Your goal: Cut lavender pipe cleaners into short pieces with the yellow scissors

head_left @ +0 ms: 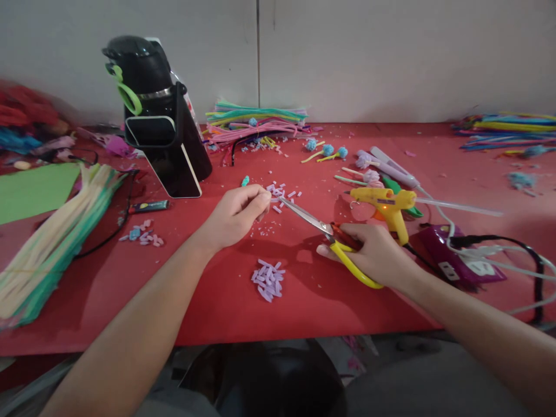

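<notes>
My left hand (243, 214) is closed in a pinch, thumb against fingers, on what looks like a small lilac pipe cleaner piece, mostly hidden by the fingertips. Scissors (306, 215) with yellow and red handles are gripped in my right hand (376, 252). Their blades look nearly together, and the tips reach close to my left fingertips. Behind those fingertips, loose lilac pieces (292, 194) lie scattered on the red tabletop (208, 301). Nearer the front edge sits a heaped pile of cut lilac pipe cleaner pieces (268, 281). Fine lilac trimmings (263, 231) dot the surface between.
A black bottle (147, 69) with a phone (167, 165) leaning on it stands back left. Pipe cleaner bundles lie left (56, 243) and at the wall (256, 116). On the right are a yellow glue gun (386, 200), a lilac corded tool (393, 168) and a purple power strip (456, 258).
</notes>
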Demonstrator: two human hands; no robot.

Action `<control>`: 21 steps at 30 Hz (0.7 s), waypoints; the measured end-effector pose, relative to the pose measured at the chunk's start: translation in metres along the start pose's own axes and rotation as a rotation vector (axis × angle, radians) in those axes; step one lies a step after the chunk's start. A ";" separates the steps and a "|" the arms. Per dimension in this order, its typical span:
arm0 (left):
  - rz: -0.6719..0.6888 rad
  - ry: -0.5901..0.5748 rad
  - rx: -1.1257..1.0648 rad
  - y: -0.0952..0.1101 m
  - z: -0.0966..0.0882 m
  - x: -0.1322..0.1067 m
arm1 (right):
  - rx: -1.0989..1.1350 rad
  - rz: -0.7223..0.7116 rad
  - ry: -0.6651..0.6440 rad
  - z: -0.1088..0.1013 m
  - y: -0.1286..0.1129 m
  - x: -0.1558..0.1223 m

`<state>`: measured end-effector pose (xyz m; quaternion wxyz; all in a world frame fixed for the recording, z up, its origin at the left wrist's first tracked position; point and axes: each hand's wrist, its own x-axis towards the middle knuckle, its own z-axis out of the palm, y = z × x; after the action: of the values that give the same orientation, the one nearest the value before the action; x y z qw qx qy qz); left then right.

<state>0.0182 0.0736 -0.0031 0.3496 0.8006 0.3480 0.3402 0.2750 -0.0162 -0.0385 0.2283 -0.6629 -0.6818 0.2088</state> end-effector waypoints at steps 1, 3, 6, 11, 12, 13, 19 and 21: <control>0.002 -0.002 -0.002 0.000 0.000 0.000 | -0.001 -0.002 -0.002 0.000 0.000 0.000; 0.005 -0.005 -0.006 -0.001 0.000 0.000 | 0.000 -0.007 -0.003 0.000 -0.001 0.001; 0.013 -0.006 -0.010 -0.002 0.001 0.000 | -0.002 -0.019 -0.001 0.000 -0.002 0.001; 0.012 -0.013 -0.017 0.000 0.000 0.000 | 0.013 -0.005 -0.002 0.001 -0.001 0.002; 0.008 -0.013 -0.019 0.000 0.000 0.000 | 0.020 0.000 -0.003 0.001 -0.001 0.002; 0.005 -0.013 -0.021 0.000 0.000 0.000 | 0.027 0.003 -0.003 0.001 -0.001 0.002; -0.013 -0.003 -0.022 -0.001 0.001 0.000 | 0.048 0.016 -0.004 0.000 -0.003 -0.001; -0.014 -0.002 -0.034 -0.001 0.001 0.000 | 0.036 0.017 -0.011 0.000 -0.002 -0.001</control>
<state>0.0188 0.0738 -0.0041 0.3660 0.7922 0.3475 0.3430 0.2733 -0.0175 -0.0368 0.2348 -0.6633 -0.6733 0.2268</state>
